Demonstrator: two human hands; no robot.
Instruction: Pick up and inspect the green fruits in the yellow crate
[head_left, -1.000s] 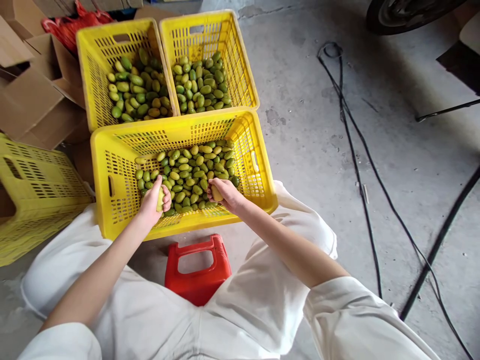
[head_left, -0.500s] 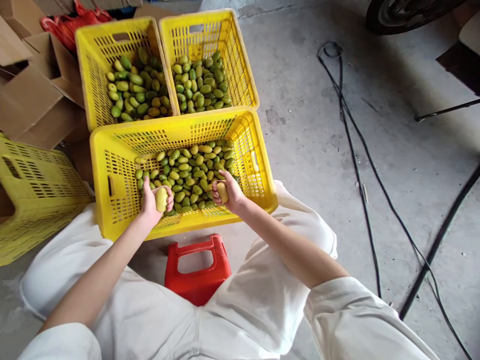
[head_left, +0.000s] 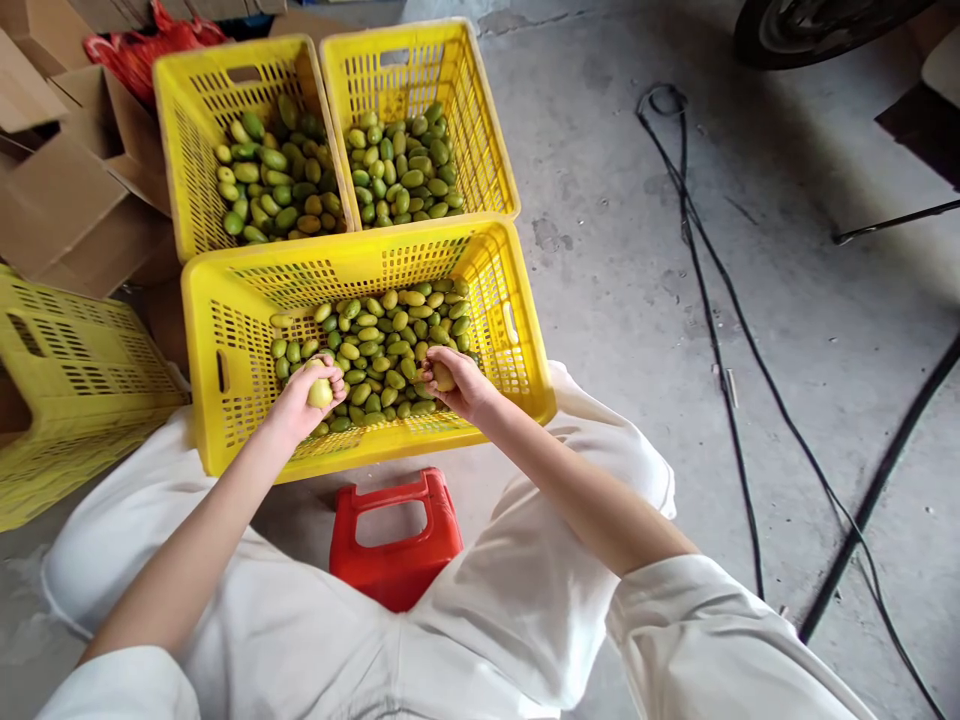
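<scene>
My left hand (head_left: 311,392) is wrapped round a yellow-green oval fruit (head_left: 319,391), held above the near left part of the front yellow crate (head_left: 360,462). In my right hand (head_left: 459,382) is another yellowish oval fruit (head_left: 442,376), mostly covered by the fingers. Both hands are over the crate's near side, apart from each other. Many loose oval fruits (head_left: 375,350), green to yellow, cover the crate floor below them. Which exact kind of fruit this is, I cannot tell.
Behind stand two more yellow crates, left (head_left: 180,170) and right (head_left: 487,140), holding similar fruit. Another yellow crate (head_left: 82,370) lies at the left beside cardboard boxes (head_left: 67,200). A red plastic stool (head_left: 397,570) is between my legs. Black cables (head_left: 712,340) cross the concrete floor.
Both hands have kept their fruits. They turned to bare the fruits, thumbs lifted, half a second ago; now the thumbs are lowered over them again. The crates have not moved.
</scene>
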